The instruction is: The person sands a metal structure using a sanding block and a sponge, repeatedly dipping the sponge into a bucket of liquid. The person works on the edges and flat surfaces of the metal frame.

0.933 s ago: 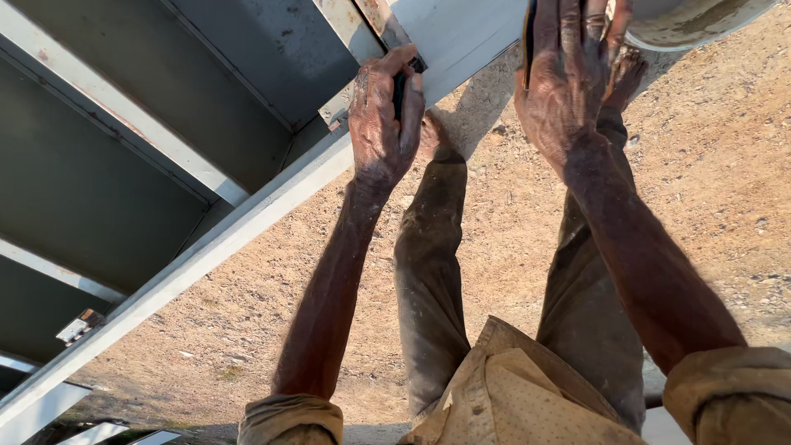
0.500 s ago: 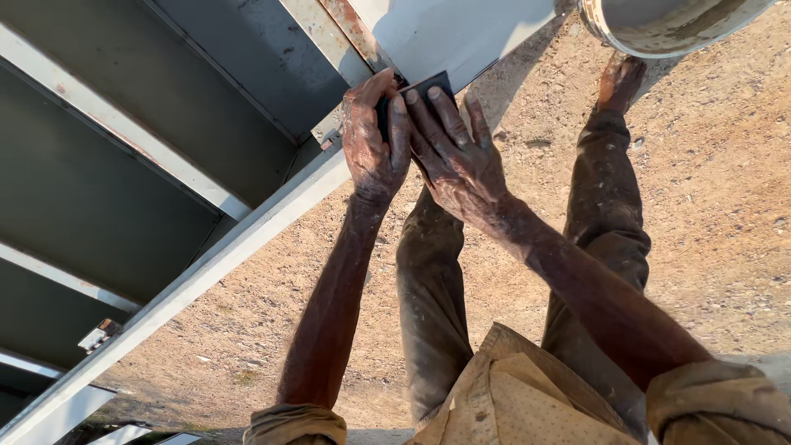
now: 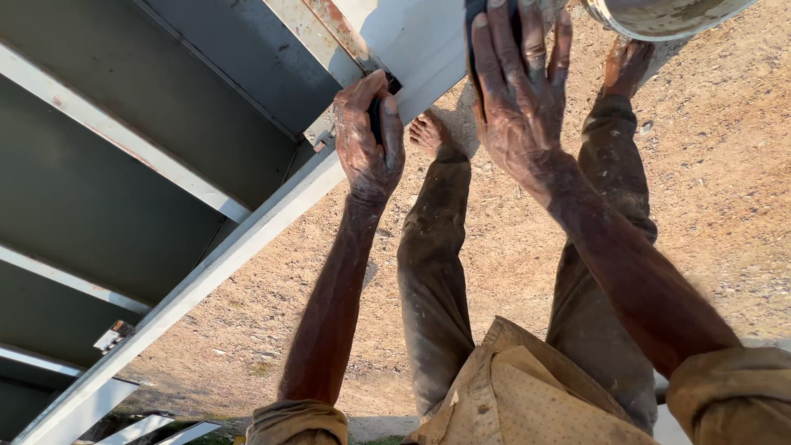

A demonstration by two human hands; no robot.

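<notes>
Tan rolled sleeves frame the near edge. Left hand (image 3: pixel 369 138) curls its fingers around a small dark object (image 3: pixel 376 115) (mostly hidden) at the grey metal frame's (image 3: pixel 247 239) rail. Right hand (image 3: pixel 517 86), fingers spread, covers a dark block (image 3: pixel 475 16) cut off at the top. Beyond lies open sandy ground (image 3: pixel 709 189).

Left hand (image 3: pixel 368 136) fingers curled; right hand (image 3: pixel 517 86) fingers spread
</notes>
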